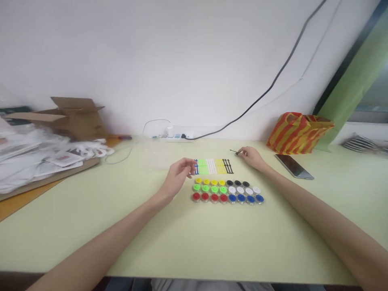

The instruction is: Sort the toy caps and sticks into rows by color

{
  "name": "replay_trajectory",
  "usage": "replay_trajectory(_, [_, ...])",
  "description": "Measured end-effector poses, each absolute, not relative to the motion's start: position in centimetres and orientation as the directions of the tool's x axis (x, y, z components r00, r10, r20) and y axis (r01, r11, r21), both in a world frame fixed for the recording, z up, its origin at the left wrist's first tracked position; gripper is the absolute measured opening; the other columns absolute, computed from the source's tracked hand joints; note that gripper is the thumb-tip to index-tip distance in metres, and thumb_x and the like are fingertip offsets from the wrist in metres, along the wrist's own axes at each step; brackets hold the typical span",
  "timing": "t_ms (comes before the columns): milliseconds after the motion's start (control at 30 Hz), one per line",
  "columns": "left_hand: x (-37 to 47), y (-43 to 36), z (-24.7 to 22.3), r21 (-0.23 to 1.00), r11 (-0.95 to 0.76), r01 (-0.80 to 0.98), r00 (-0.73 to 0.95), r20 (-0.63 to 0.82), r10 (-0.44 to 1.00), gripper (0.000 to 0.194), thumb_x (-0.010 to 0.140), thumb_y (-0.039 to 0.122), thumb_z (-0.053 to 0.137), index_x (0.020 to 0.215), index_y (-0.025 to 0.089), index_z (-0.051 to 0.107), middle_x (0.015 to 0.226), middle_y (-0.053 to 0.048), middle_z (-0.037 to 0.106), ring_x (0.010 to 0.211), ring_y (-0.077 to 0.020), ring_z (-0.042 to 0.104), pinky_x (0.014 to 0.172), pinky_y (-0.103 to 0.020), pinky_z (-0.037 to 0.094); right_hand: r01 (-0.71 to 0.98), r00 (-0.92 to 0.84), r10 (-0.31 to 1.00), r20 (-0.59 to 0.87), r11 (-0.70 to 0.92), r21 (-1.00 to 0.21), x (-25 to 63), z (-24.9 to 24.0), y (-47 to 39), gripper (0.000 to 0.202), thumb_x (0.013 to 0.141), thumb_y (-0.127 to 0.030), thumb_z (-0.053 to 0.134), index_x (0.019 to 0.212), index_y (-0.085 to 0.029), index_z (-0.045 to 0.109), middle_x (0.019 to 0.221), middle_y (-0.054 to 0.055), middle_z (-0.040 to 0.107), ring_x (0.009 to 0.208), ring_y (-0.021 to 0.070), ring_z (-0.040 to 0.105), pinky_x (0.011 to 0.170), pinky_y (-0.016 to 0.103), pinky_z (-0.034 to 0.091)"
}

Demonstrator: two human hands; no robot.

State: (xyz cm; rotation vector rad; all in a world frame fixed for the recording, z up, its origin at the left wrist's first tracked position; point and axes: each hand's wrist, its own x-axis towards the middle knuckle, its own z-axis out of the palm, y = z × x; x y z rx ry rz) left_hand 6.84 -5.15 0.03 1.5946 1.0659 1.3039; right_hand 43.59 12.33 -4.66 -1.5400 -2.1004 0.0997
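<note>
My left hand (178,174) hovers at the left end of a row of thin plastic sticks, its fingers loosely curved and apart beside the blue sticks (196,167). Further along that row lie green sticks (202,166), white sticks (211,166), yellow sticks (220,166) and black sticks (228,166). Beyond the black end, my right hand (249,157) pinches a thin black stick (233,151) that points left. In front stand small clear round pieces with coloured tops: yellow (214,182), black (238,183), green (214,189), white (240,190), red (214,197) and blue (241,198).
A phone (294,166) and a striped bag (300,133) are on the right. At the left sit a cardboard box (80,119) and a heap of white plastic packaging (45,161). A power strip (174,136) with a black cable (260,98) runs along the wall.
</note>
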Motion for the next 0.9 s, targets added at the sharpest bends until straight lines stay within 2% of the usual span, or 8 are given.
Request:
replay_trajectory(167, [7.0,-5.0,-0.4,0.937,-0.321,0.135,0.142,0.302,0.943,0.020,0.089,0.031,0.058,0.101,0.020,0.070,0.089,-0.003,0.067,0.080,-0.0172,0.062,0.073,-0.032,0.052,0.843,-0.259,0.913,0.315,0.372,-0.388,42.7,-3.9,13.1,0.034,0.095,-0.036,0.056,0.110,-0.013,0.076,0.099,0.012,0.076,0.086,0.0220,0.066,0.079,0.030,0.046])
replay_trajectory(333, [6.9,-4.7,-0.3,0.938,-0.318,0.138,0.161,0.296,0.941,0.019,0.090,0.030,0.059,0.102,0.020,0.070,0.089,-0.003,0.066,0.080,-0.0165,0.062,0.073,-0.032,0.052,0.857,-0.300,0.916,0.265,0.381,-0.346,42.5,-2.4,12.7,0.021,0.086,-0.027,0.062,0.093,-0.015,0.078,0.087,0.008,0.074,0.079,0.0194,0.063,0.074,0.029,0.044])
replay_trajectory(400, [6.8,-4.5,-0.2,0.940,-0.317,0.128,0.157,0.296,0.942,0.019,0.089,0.031,0.061,0.102,0.019,0.070,0.088,-0.004,0.067,0.080,-0.0174,0.063,0.071,-0.033,0.052,0.852,-0.320,0.923,0.215,0.380,-0.361,42.9,-1.0,12.1,0.016,0.085,-0.026,0.064,0.088,-0.015,0.076,0.080,0.007,0.072,0.073,0.0181,0.061,0.069,0.029,0.043])
replay_trajectory(467, [6.7,-4.4,-0.2,0.941,-0.317,0.120,0.145,0.299,0.943,0.021,0.089,0.033,0.064,0.103,0.019,0.070,0.089,-0.005,0.068,0.080,-0.0180,0.063,0.070,-0.033,0.053,0.823,-0.320,0.926,0.199,0.376,-0.425,43.2,0.9,11.4,0.014,0.085,-0.028,0.067,0.089,-0.016,0.072,0.080,0.007,0.071,0.070,0.0169,0.060,0.066,0.029,0.043])
replay_trajectory(567, [6.7,-4.5,0.0,0.947,-0.298,0.117,0.142,0.281,0.949,0.028,0.090,0.042,0.067,0.105,0.019,0.069,0.090,-0.006,0.070,0.081,-0.0186,0.065,0.070,-0.032,0.054,0.659,-0.328,0.915,0.236,0.401,-0.637,42.0,3.6,9.8,0.019,0.087,-0.034,0.070,0.091,-0.016,0.065,0.080,0.008,0.071,0.068,0.0153,0.060,0.064,0.028,0.045])
replay_trajectory(667, [6.9,-4.8,0.0,0.952,-0.285,0.112,0.193,0.261,0.946,0.039,0.088,0.048,0.072,0.113,0.019,0.067,0.097,-0.007,0.073,0.083,-0.0199,0.069,0.071,-0.033,0.057,0.414,-0.369,0.877,0.308,0.453,-0.790,38.3,4.8,7.3,0.028,0.086,-0.043,0.074,0.090,-0.018,0.061,0.076,0.006,0.069,0.066,0.0145,0.061,0.065,0.029,0.048])
replay_trajectory(800, [7.1,-5.1,-0.1,0.948,-0.291,0.130,0.288,0.244,0.926,0.055,0.086,0.047,0.077,0.131,0.020,0.061,0.114,-0.012,0.073,0.094,-0.0233,0.071,0.078,-0.038,0.059,0.184,-0.517,0.797,0.312,0.459,-0.869,31.7,3.9,3.2,0.030,0.085,-0.044,0.076,0.088,-0.018,0.061,0.074,0.003,0.070,0.067,0.0143,0.063,0.066,0.029,0.050])
replay_trajectory(900, [7.2,-5.1,-0.2,0.938,-0.321,0.131,0.303,0.270,0.914,0.053,0.084,0.042,0.081,0.127,0.020,0.061,0.114,-0.011,0.073,0.100,-0.0253,0.072,0.086,-0.040,0.059,0.092,-0.601,0.743,0.293,0.429,-0.899,28.4,3.0,0.5,0.027,0.086,-0.042,0.075,0.087,-0.019,0.061,0.076,0.003,0.071,0.069,0.0146,0.064,0.068,0.030,0.052])
